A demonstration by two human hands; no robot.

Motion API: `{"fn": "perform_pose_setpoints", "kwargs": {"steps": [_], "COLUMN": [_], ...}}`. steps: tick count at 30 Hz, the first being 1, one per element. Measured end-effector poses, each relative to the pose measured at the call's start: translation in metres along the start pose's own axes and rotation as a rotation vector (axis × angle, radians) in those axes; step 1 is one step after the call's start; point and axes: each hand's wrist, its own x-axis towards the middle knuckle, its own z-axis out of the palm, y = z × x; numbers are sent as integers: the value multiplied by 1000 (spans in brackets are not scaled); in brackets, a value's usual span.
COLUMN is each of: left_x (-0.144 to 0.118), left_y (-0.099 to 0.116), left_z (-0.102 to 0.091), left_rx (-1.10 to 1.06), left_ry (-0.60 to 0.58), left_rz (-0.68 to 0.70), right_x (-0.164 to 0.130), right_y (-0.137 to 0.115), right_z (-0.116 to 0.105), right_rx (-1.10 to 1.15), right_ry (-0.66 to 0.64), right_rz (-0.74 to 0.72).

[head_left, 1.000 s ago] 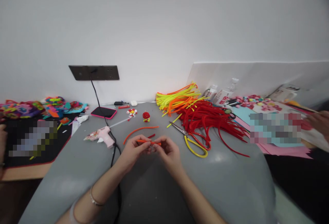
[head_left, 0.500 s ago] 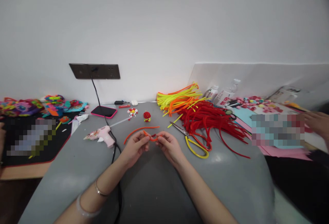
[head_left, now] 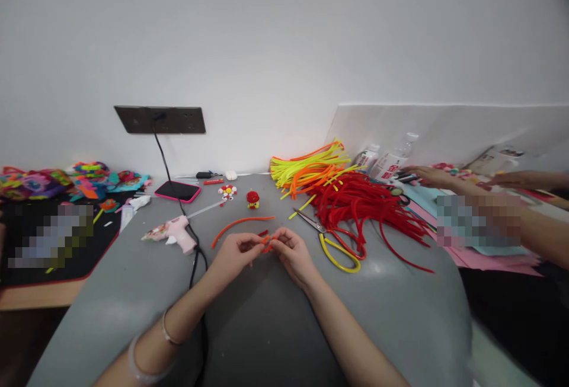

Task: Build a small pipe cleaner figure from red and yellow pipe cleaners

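Observation:
Between the fingertips of my left hand point(head_left: 242, 249) and my right hand point(head_left: 287, 249) is a short, bent orange pipe cleaner point(head_left: 267, 248), pinched from both sides. A bit of dark red shows behind it; whether it is part of the same piece I cannot tell. Just beyond my left hand, a longer orange pipe cleaner point(head_left: 242, 220) lies curved on the grey table point(head_left: 382, 328). Past it stands a small red-and-yellow figure point(head_left: 253, 199). Scissors point(head_left: 331, 242) with yellow and red handles lie open to the right of my right hand.
Yellow and orange pipe cleaners point(head_left: 306, 168) and a red bundle point(head_left: 364, 203) lie at the back right. A pink glue gun point(head_left: 173, 234), its cord point(head_left: 195, 262) and a phone point(head_left: 178, 191) are on the left. At right, another person's arms point(head_left: 471, 188) reach over coloured paper point(head_left: 498, 262).
My left fingers have shifted right, closer to my right fingertips, and the orange piece looks more bunched between them. The other person's arms have reached further in from the right.

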Motion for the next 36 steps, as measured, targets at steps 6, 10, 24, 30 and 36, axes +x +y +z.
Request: {"fn": "perform_pose_setpoints", "kwargs": {"steps": [6,10,24,30,36], "left_x": [-2,-2,-1,-2,-5], "left_y": [9,9,8,5,4], "left_z": [-1,-2,1,1,5], "left_rx": [330,299,-620,-592,-521], "left_ry": [63,101,128,71,-34], "left_rz": [76,93,-162,-191,-168], "right_x": [3,3,-3,-7,-13], "right_y": [4,6,-1,0,3], "right_z": [-4,-4,-8,-10,-13], "right_rx": [-109,-114,-39,-63,-122], "right_ry": [-49,-39,96,1,-62], "right_rz": [-41,-66,-170,-159,-123]}}
